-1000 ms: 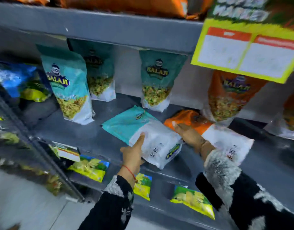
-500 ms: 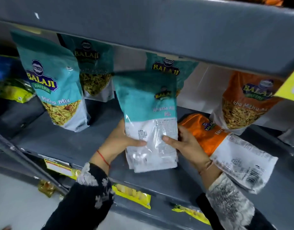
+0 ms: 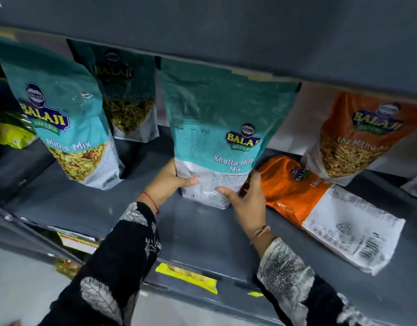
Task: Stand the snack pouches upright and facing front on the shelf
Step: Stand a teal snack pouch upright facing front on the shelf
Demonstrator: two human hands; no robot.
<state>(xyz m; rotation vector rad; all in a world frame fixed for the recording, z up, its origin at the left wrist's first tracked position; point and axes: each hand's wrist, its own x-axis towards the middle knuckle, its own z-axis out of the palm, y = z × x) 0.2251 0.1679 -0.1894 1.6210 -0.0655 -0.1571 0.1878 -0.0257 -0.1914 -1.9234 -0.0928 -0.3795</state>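
Note:
A teal snack pouch [image 3: 216, 128] stands upright in the middle of the grey shelf [image 3: 202, 236], its printed back with barcode text toward me. My left hand [image 3: 169, 182] grips its lower left edge. My right hand [image 3: 247, 198] grips its lower right corner. An orange pouch [image 3: 320, 208] lies flat on the shelf just right of my right hand, back side up. Two teal pouches stand facing front at the left: one near the front [image 3: 64, 123] and one further back [image 3: 125, 95]. An orange pouch [image 3: 362, 137] stands facing front at the right.
The shelf above [image 3: 226, 27] overhangs close over the pouch tops. Green and yellow packets [image 3: 10, 130] sit at the far left. A yellow packet [image 3: 186, 277] pokes out from the lower shelf. Bare shelf surface lies between the left teal pouch and my hands.
The teal pouch went from lying flat on the shelf to standing upright, lifted by both hands and moved back toward the shelf's middle. My view has moved closer.

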